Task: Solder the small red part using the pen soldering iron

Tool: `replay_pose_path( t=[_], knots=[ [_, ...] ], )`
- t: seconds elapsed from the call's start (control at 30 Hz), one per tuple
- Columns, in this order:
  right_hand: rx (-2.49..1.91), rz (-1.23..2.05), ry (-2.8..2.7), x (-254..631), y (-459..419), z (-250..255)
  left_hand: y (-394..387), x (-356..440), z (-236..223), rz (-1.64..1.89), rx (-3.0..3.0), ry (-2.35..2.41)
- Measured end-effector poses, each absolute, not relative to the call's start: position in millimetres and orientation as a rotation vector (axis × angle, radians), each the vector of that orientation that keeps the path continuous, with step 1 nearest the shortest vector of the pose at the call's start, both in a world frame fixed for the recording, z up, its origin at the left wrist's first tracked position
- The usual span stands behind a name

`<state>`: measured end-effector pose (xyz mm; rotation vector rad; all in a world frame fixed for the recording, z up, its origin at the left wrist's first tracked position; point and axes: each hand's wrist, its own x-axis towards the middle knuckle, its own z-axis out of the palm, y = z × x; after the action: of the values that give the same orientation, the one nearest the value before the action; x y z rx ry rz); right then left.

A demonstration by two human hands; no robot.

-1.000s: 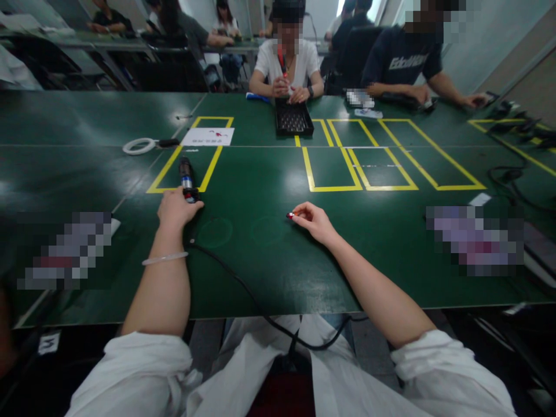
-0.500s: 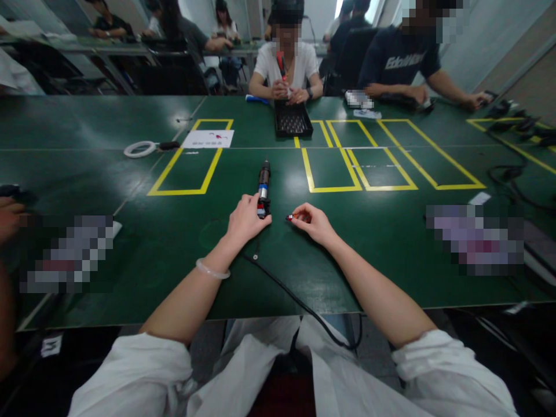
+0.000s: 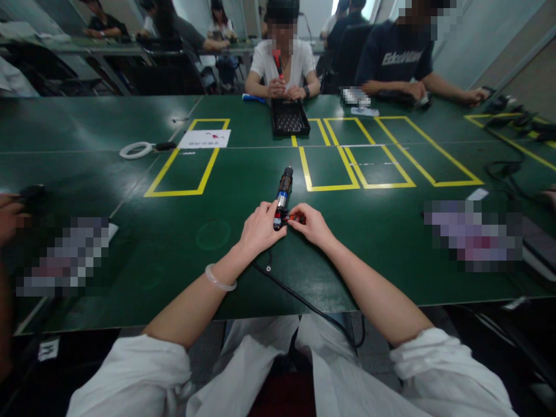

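Observation:
My left hand (image 3: pixel 259 227) is closed around the lower end of a slim cylindrical tool (image 3: pixel 283 193), which looks like an electric screwdriver. It has a black collar, a brownish body, blue and silver bands and a thin tip pointing away from me. Between the fingertips of my right hand (image 3: pixel 313 225) is a small red-and-orange part (image 3: pixel 299 218), mostly hidden by the fingers. Its end meets the tool's red-and-black lower end, though I cannot tell whether it is inserted. A black cable (image 3: pixel 299 298) runs from beneath my left hand over the table's front edge.
Yellow tape outlines (image 3: pixel 330 188) mark the green table (image 3: pixel 165 243). Farther off lie a printed sheet (image 3: pixel 204 139), a coiled white cable (image 3: pixel 135 150) and a black tray (image 3: pixel 291 132) of small parts. Across from me, a person (image 3: pixel 282 63) holds a red-handled tool. Blurred-out items lie left and right.
The tool in my left hand has shifted right and now tilts rightward. The gap to my right hand has closed, bringing the small part against the tool's lower end.

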<state>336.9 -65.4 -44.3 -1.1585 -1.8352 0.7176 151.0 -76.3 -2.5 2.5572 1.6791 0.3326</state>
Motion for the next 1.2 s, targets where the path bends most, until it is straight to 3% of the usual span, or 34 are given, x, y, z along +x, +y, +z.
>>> replay_pose_path(
  t=[0.77, 1.2],
  knots=[
    [-1.133, 0.672, -1.866, 336.0, -68.7, -39.2, -79.6, 152.3, -3.3, 0.334, 2.560, 1.714],
    [-1.086, 0.972, -1.689, 335.3, -71.9, -40.9, -78.2, 156.1, -0.4, 0.343, 2.519, 1.847]
  ],
)
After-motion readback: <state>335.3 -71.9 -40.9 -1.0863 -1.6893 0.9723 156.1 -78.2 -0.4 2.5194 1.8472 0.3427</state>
